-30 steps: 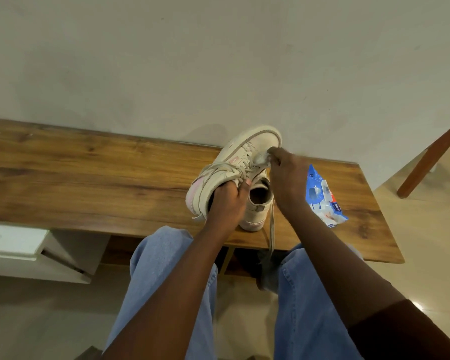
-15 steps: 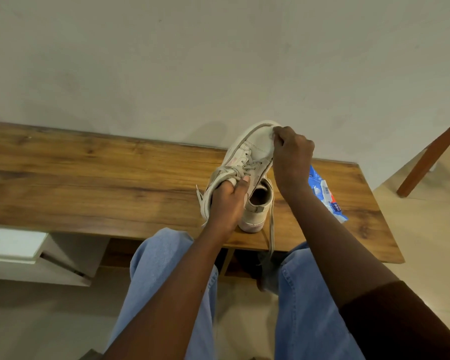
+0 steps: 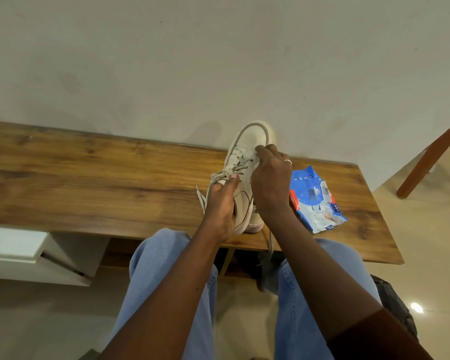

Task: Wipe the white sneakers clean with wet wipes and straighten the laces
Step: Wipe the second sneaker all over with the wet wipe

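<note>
A white sneaker [image 3: 252,137] is held above the wooden table [image 3: 89,183], toe pointing away toward the wall. My left hand [image 3: 221,203] grips it at the collar, thumb and a finger on the grey laces [image 3: 238,167]. My right hand [image 3: 270,178] has its fingers curled against the upper just behind the toe cap, pinching a wet wipe of which only a white scrap shows. The second sneaker [image 3: 255,224] sits on the table beneath, mostly hidden, with one lace [image 3: 270,242] hanging over the front edge.
A blue pack of wet wipes [image 3: 315,201] lies on the table right of my hands. The wall is close behind the table. A wooden chair leg [image 3: 426,157] stands at the right. A white drawer unit [image 3: 24,245] sits under the table's left part.
The sneaker has turned from lying on its side to sole-down with the toe pointing away. My right hand slid from the toe rim back toward the laces. My left hand keeps its grip.
</note>
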